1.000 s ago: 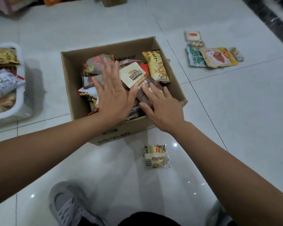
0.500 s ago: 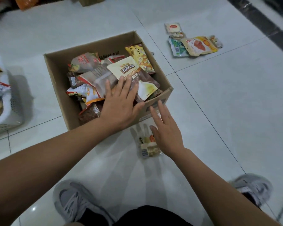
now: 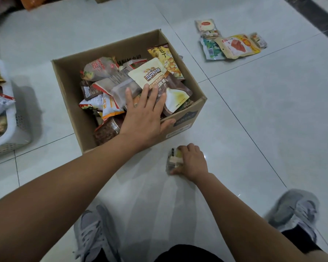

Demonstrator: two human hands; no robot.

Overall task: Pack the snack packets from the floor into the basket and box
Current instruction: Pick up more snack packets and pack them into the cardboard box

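Note:
A brown cardboard box (image 3: 68,86) stands on the white tiled floor, heaped with several snack packets. My left hand (image 3: 144,114) lies flat with straight fingers on the packets at the box's near edge. Just in front of the box, my right hand (image 3: 192,162) curls its fingers and thumb round a small clear snack packet (image 3: 173,160) that sits on the floor. A white plastic basket (image 3: 13,133) holding more packets is at the far left, partly cut off. Several loose packets (image 3: 233,45) lie on the floor beyond the box to the right.
My two grey shoes (image 3: 95,235) (image 3: 295,208) are planted on the tiles at the bottom of the view. A dark floor strip (image 3: 318,14) runs along the upper right. Some bags and another box edge sit at the top left.
My right hand left the box, dropped to the floor and closed round the small packet. My left hand stayed pressing on the packets in the box.

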